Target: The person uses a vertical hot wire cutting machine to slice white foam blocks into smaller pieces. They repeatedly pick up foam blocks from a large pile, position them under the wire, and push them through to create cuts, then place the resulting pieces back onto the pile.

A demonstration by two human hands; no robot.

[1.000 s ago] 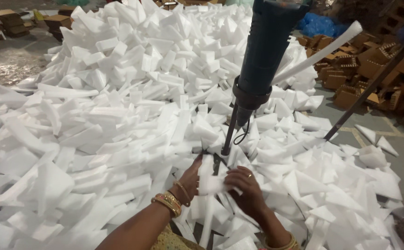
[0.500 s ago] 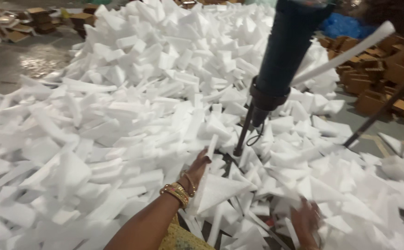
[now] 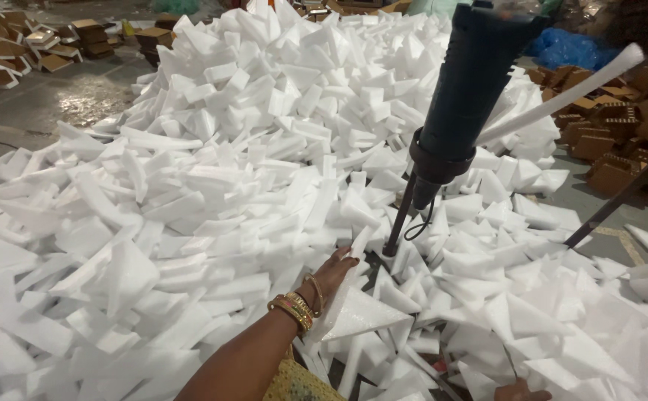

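Observation:
My left hand (image 3: 333,274), with gold bangles on the wrist, rests on the white foam pieces beside a long foam strip (image 3: 353,256), fingers apart near the foot of a dark upright tool (image 3: 464,104) on a thin rod. A triangular foam piece (image 3: 359,315) lies just right of that wrist. Only the top of my right hand (image 3: 521,390) shows at the bottom edge among the foam; what it holds is hidden.
A huge heap of white foam offcuts (image 3: 264,148) covers the floor ahead. Brown cardboard pieces (image 3: 629,126) lie at the right and far left. A dark metal bar (image 3: 621,194) and a white rod (image 3: 562,96) slant at the right.
Both hands were together on a foam strip under the tool; my right hand has dropped to the bottom edge, and my left hand has stayed by the strip. The view has shifted slightly.

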